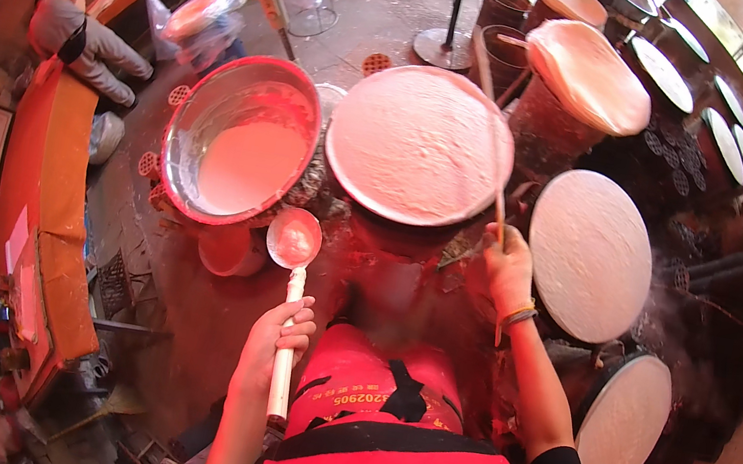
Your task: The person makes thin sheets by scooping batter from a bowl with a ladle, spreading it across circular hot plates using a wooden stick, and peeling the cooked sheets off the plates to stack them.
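Note:
My left hand (278,337) is closed round the long pale handle of a ladle (294,240), whose round bowl hangs in front of a red-rimmed basin (299,181). White batter (252,163) lies in the basin. In my right hand (509,274) is a thin wooden stick (500,203), reaching up along the right edge of the middle griddle. A thin, bubbly white pancake (419,141) covers that round griddle. To the right, near my right hand, a second round griddle bears another pale pancake (590,257).
A third pancake-covered griddle (624,424) stands low by my right elbow. Behind, a stack of flat pancakes (590,76) rests on a drum. More round griddles (663,75) line the far right. An orange counter (64,198) runs along the left; a person (87,43) leans there.

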{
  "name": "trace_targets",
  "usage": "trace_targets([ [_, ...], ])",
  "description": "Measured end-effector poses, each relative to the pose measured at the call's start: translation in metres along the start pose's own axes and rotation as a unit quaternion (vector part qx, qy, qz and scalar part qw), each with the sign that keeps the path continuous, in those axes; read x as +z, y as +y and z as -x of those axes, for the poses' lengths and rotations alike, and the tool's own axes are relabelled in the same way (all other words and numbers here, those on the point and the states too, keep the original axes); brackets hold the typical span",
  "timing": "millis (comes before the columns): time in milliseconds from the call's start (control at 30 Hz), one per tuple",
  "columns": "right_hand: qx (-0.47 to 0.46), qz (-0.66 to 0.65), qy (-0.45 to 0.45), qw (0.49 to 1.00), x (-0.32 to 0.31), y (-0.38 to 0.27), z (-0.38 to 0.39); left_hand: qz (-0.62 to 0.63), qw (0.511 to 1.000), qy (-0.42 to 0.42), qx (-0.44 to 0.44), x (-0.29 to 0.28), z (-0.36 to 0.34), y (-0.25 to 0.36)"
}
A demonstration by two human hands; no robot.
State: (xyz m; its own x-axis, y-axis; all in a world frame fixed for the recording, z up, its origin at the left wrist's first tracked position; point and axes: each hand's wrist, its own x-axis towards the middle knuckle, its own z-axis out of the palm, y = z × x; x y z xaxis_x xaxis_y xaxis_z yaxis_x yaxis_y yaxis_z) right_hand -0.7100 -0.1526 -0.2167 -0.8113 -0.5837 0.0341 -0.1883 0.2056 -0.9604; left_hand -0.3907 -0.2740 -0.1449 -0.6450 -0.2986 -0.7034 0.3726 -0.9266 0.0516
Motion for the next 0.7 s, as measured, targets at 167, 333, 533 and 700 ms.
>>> trace_targets([
  [167,-0.162,0.402,-0.134,0.891,0.122,-0.031,-0.004,0.033,0.999,0.024,0.018,-0.031,-0.029,0.071],
  [333,-0.159,0.468,-0.222,0.841,0.164,-0.043,-0.028,0.024,0.996,0.060,0.056,-0.046,-0.045,0.129],
  [533,-0.151,0.466,-0.224,0.842,0.143,-0.055,-0.078,0.023,0.994,0.081,0.069,-0.044,-0.065,0.170],
  [700,-0.119,0.406,-0.181,0.888,0.086,-0.146,-0.206,0.030,0.997,0.066,0.030,-0.010,-0.093,0.182],
])
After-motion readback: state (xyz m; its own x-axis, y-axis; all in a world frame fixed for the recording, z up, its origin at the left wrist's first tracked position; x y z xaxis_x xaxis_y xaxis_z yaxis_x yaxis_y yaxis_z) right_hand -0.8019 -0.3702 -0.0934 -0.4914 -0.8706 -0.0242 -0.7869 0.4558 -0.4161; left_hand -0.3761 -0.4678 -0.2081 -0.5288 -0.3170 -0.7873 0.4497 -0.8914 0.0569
